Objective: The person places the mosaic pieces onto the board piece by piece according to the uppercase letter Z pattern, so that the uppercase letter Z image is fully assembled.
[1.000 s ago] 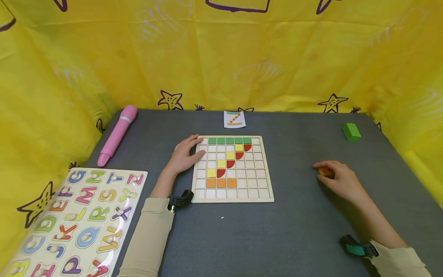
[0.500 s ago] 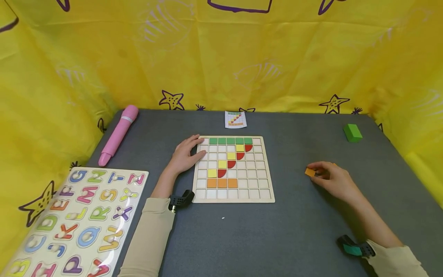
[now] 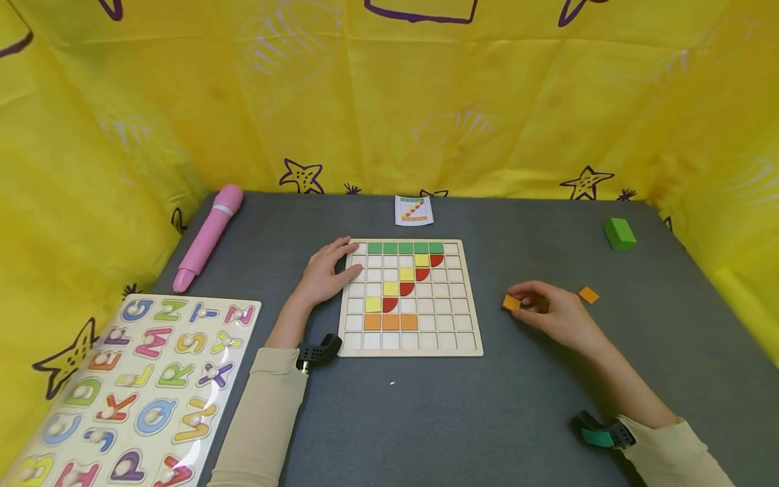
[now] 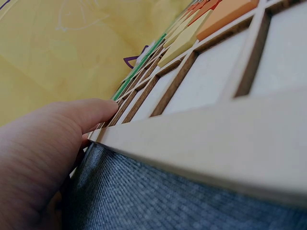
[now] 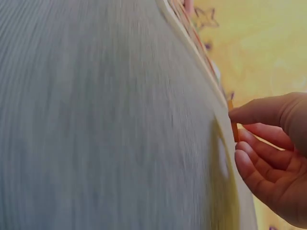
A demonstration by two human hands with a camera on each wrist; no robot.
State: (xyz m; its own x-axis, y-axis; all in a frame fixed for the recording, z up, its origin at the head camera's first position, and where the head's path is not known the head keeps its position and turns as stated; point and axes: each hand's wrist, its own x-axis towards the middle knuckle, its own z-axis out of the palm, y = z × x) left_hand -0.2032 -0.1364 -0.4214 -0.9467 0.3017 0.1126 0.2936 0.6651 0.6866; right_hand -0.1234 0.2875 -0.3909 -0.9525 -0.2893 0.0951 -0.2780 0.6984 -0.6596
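Observation:
In the head view my right hand (image 3: 556, 314) pinches an orange square tile (image 3: 511, 302) between thumb and fingers, right of the wooden grid board (image 3: 410, 352). The right wrist view shows this orange tile (image 5: 234, 125) edge-on at the fingertips. A second orange tile (image 3: 588, 295) lies on the table behind that hand. My left hand (image 3: 322, 274) rests on the board's left edge, thumb extended over the rim. Green squares (image 3: 406, 248) line the board's top row. Yellow squares (image 3: 391, 289) and red quarter-circles (image 3: 406, 289) form a diagonal, above several orange squares (image 3: 391, 322).
A small pattern card (image 3: 414, 211) lies behind the board. At the far right sits a green block (image 3: 620, 234). To the left are a pink toy microphone (image 3: 209, 238) and a letter puzzle board (image 3: 136, 358). Yellow cloth (image 3: 389, 101) walls the table's back and sides.
My right hand has lifted an orange tile and moved left toward the board, uncovering another orange tile on the table. The left hand stays in place.

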